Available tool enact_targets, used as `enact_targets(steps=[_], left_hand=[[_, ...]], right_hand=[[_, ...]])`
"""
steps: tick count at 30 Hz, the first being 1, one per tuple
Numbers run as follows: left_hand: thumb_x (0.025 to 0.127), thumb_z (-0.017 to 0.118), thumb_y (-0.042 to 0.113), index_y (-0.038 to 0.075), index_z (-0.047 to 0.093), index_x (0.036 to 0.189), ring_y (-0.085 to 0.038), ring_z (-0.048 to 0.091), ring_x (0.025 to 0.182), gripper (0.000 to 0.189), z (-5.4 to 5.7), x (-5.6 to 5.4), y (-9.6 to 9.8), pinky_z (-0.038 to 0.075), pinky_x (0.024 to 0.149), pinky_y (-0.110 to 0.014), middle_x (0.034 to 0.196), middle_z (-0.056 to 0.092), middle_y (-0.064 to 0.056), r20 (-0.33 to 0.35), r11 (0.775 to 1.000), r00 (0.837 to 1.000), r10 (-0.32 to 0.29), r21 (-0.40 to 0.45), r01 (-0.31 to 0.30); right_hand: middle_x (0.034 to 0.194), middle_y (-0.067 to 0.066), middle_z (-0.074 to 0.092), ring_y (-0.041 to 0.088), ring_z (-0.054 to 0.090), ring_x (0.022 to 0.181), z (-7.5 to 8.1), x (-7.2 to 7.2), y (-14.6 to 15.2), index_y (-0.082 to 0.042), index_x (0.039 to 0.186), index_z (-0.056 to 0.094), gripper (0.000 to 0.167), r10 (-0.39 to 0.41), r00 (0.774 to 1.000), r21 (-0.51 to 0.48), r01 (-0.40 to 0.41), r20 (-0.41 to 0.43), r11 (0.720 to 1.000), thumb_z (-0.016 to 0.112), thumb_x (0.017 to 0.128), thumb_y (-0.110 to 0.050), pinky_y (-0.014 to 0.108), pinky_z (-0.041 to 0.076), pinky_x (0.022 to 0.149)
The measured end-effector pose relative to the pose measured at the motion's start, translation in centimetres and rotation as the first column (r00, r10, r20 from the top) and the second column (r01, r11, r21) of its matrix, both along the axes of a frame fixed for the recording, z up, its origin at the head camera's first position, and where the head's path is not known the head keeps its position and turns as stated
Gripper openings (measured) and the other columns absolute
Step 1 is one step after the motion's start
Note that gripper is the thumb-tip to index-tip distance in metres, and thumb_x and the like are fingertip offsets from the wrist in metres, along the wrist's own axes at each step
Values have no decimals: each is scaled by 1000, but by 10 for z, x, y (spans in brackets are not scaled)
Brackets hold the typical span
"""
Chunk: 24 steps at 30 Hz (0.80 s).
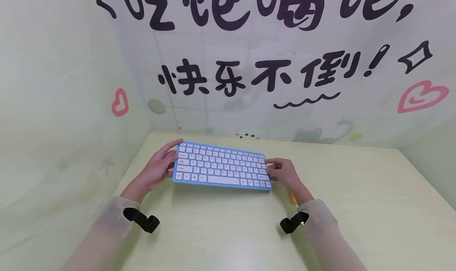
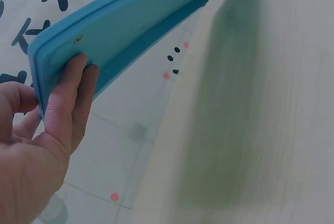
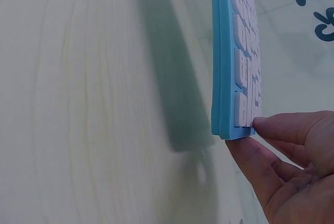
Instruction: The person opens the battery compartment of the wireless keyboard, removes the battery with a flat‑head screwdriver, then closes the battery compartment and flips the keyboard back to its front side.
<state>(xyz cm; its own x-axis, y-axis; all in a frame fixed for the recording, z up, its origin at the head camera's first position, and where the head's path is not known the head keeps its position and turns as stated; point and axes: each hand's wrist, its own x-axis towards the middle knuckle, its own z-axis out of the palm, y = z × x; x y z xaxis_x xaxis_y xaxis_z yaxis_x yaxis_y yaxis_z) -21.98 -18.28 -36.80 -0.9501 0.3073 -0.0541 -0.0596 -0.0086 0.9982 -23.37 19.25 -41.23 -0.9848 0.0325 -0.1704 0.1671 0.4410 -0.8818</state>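
Note:
A blue keyboard with white keys (image 1: 222, 166) is held up off the table between both hands, its keys turned toward the head camera. My left hand (image 1: 158, 166) grips its left end; in the left wrist view, fingers (image 2: 65, 91) lie against the blue underside (image 2: 115, 41) and the thumb is at the edge. At the opposite end my right hand (image 1: 284, 171) pinches the short edge, with the thumb by the keys and fingers at the rim in the right wrist view (image 3: 292, 161). The keyboard's shadow falls on the table below.
A small orange object (image 1: 293, 198) lies on the pale wooden table (image 1: 228, 227), partly hidden by my right wrist. Behind the table stands a wall (image 1: 228, 116) with black lettering, and another wall (image 1: 64, 124) closes off the left. Each wrist wears a black camera.

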Motion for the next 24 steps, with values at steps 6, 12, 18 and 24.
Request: enact_targets(steps=[6,12,18,24], left_hand=[[99,40,18,19,26,145,-19,61,81,48,17,11,7,54,62,-32,117,52,-13,-50,1000,999,20,7,-20],[99,40,17,18,27,145,-20,62,82,48,31,15,12,54,60,-31,116,52,-14,-106,999,994,29,-10,-30],[99,40,17,21,27,145,-20,62,83,49,44,19,17,54,61,-31,120,49,-17,-132,997,990,49,-45,-56],[99,40,15,19,28,145,-20,63,82,48,57,25,22,54,61,-32,117,49,-18,-155,996,986,65,-56,-75]], right_hand=[[93,14,61,20,59,73,3,1,-2,0,120,58,34,3,1000,-8,-3,-4,1000,60,87,0,33,54,69],[93,15,61,19,60,73,3,2,-3,1,120,58,34,9,1000,-39,-9,-10,999,59,86,1,32,54,67],[92,15,61,18,60,73,6,4,-5,1,120,58,34,4,1000,-73,-4,-5,997,59,86,2,32,54,66],[93,15,61,19,60,73,8,6,-7,0,120,57,35,4,1000,-95,-3,11,995,60,85,2,33,54,66]])
